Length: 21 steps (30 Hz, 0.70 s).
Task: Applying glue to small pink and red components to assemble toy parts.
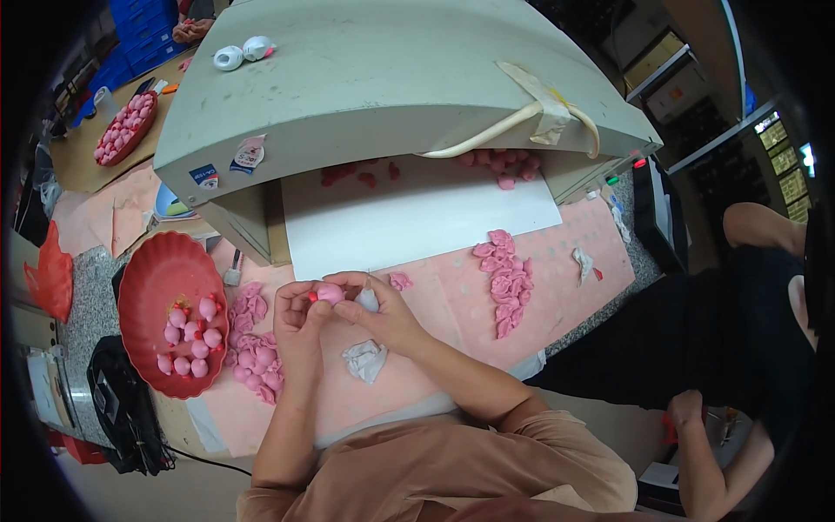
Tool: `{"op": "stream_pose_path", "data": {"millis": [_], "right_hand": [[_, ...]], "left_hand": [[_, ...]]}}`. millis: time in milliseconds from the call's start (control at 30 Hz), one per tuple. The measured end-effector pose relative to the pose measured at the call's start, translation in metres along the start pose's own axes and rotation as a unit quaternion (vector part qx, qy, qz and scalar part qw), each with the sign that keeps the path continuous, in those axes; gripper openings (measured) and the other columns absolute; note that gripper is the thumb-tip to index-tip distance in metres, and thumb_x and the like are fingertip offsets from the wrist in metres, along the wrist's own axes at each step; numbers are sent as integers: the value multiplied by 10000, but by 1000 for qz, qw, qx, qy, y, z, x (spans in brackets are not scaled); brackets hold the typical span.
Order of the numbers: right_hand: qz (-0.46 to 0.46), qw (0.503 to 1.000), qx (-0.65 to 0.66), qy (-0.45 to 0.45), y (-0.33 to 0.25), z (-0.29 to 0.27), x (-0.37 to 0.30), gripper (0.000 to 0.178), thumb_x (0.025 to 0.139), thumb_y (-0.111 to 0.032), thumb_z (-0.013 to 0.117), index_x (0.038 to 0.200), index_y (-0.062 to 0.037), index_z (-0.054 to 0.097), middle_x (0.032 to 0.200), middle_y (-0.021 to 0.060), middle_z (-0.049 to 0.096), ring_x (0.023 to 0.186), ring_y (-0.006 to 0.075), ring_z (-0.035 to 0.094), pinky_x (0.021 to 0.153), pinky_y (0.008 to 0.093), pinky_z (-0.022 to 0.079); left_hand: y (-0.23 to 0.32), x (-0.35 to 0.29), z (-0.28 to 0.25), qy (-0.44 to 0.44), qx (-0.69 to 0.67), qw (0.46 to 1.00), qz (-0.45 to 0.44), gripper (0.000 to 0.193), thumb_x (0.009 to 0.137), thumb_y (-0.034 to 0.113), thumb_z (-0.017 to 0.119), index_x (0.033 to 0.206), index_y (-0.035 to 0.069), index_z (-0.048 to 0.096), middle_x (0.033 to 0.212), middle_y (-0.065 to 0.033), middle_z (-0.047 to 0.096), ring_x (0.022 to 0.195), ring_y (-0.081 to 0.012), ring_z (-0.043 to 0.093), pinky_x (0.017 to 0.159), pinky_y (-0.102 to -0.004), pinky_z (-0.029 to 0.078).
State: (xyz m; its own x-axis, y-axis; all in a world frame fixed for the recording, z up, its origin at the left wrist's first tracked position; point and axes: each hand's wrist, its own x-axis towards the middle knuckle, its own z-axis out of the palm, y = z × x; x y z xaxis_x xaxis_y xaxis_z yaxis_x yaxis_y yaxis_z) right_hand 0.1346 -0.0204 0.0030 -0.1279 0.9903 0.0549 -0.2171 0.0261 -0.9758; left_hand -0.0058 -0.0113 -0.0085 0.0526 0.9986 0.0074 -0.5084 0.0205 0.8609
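Both my hands meet over the pink-covered bench, in front of the grey hood's opening. Between them is a small round pink piece (330, 293) with a red tip on its left side. My left hand (298, 315) is closed on it with thumb and fingers. My right hand (388, 315) pinches the same piece from the right; a small whitish pointed object (368, 299) is also in its fingers, its kind unclear. Just below lies a crumpled white tissue (365, 360). Pink scraps and round pieces (258, 361) are heaped left of my left forearm.
A red oval fluted basket (139, 348) at left holds several pink pieces with red parts. Under the hood (365, 104), more pieces rest on a white sheet (417, 217). Pink scraps (504, 283) lie at right. A brush (233, 271) lies near the basket. Another person (678, 331) is at right.
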Motion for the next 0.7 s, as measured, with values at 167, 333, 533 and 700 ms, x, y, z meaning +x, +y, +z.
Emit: {"op": "stream_pose_path", "data": {"millis": [167, 333, 533, 700], "right_hand": [[41, 996, 78, 28, 0, -3, 3, 289, 899, -113, 630, 1168, -44, 546, 963, 32, 577, 764, 82, 553, 660, 228, 479], [46, 987, 153, 6, 6, -10, 4, 358, 899, -113, 631, 1232, -31, 528, 929, 34, 567, 761, 98, 549, 668, 233, 473], [49, 983, 175, 9, 8, -2, -1, 385, 896, -148, 647, 1240, -22, 529, 952, 32, 570, 795, 103, 537, 694, 234, 465], [20, 991, 127, 32, 14, -1, -6, 412, 885, -186, 669, 1238, -25, 533, 989, 41, 595, 802, 100, 544, 704, 235, 468]], "left_hand": [[15, -1, 12, 1, 117, 993, 5, 319, 871, 7, 615, 1182, -3, 544, 1067, -77, 595, 940, -136, 588, 803, -251, 505], [16, 7, 19, -50, 32, 998, 30, 351, 845, -36, 632, 1183, -6, 544, 1137, -93, 563, 979, -154, 581, 731, -268, 541], [11, -1, 5, -72, 44, 995, 45, 264, 856, -15, 641, 1107, -8, 561, 1132, -87, 559, 953, -161, 597, 719, -272, 555], [5, -5, 5, -60, 57, 995, 64, 242, 873, 15, 634, 1104, -5, 564, 1158, -80, 539, 963, -153, 590, 733, -272, 544]]}}
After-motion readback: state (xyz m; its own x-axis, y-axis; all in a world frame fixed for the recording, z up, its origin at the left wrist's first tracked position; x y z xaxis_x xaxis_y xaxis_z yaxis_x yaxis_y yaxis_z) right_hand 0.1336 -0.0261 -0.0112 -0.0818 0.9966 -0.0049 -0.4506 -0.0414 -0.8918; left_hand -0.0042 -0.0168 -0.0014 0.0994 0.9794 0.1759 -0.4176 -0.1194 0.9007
